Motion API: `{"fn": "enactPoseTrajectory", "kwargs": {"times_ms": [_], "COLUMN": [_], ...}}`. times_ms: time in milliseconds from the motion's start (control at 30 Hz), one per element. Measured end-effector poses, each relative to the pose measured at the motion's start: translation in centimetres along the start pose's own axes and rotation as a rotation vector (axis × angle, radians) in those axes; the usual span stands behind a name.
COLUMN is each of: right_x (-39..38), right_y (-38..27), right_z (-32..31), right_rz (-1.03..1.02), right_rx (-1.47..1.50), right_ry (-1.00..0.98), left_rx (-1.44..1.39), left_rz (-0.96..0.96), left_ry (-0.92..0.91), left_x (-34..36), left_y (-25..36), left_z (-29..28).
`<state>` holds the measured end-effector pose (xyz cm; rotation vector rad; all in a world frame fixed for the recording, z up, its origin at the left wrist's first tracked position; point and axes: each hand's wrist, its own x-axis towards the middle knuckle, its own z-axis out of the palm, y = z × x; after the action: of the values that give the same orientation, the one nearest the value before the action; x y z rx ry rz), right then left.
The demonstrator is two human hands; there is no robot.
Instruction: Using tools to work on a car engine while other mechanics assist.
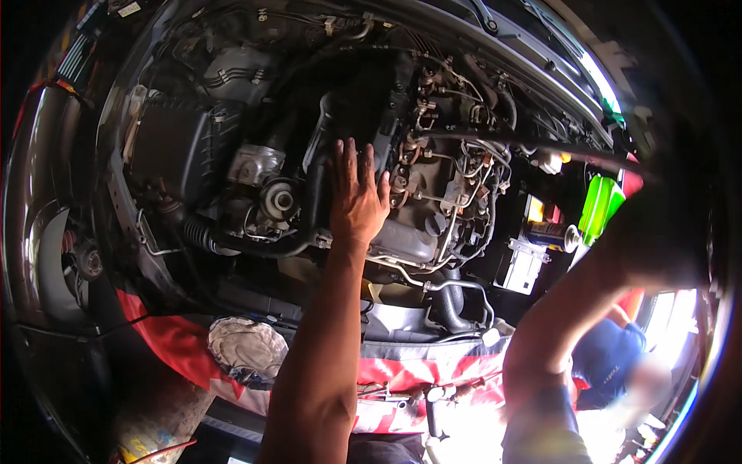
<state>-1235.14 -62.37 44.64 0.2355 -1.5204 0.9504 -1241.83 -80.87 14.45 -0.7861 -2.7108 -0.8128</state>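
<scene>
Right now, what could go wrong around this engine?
1. The left hand is spread over the engine; it might slip, or get burned if those parts are hot.
2. The can sits loose-looking beside the white box; a bump could send it rolling.
3. What look like tools lie on the red-and-white cloth; a tug could spill them.

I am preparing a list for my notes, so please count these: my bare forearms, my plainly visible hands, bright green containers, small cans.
Bare forearms: 2 (left forearm, right forearm)
Plainly visible hands: 1 (left hand)
Bright green container: 1
Small can: 1
Total: 5
</scene>
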Motion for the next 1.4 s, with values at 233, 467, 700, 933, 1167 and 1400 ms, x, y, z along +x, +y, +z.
{"fn": "enactPoseTrajectory", "kwargs": {"times_ms": [233, 467, 700, 933, 1167, 1400], "right_x": [-4.4, -9.3, -13.1, -15.3, -14.0, -12.7], "right_y": [-9.8, -16.2, -23.3, -26.1, -26.7, -24.4], "right_z": [-12.0, -17.0, -20.8, -19.6, -22.1, -15.5], "right_rz": [-0.023, -0.035, -0.002, 0.296, 0.216, 0.478], "right_rx": [-0.53, -1.005, -1.523, -1.259, -1.393, -0.728], "right_ry": [0.053, 0.151, 0.21, 0.58, 0.113, 0.134], "left_rx": [0.042, 0.072, -0.693, -0.463, -0.495, -0.19], "left_rz": [0.024, 0.064, 0.238, 0.628, 0.778, 1.077], "left_ry": [0.023, 0.081, 0.011, -0.086, -0.242, -0.205], "left_x": [-0.6, -0.5, -9.0, -14.2, -12.0, -2.5], "left_y": [0.3, 0.2, 9.4, 17.1, 15.5, 13.8], "left_z": [0.6, 0.3, -9.7, -14.2, -15.7, -15.0]}}
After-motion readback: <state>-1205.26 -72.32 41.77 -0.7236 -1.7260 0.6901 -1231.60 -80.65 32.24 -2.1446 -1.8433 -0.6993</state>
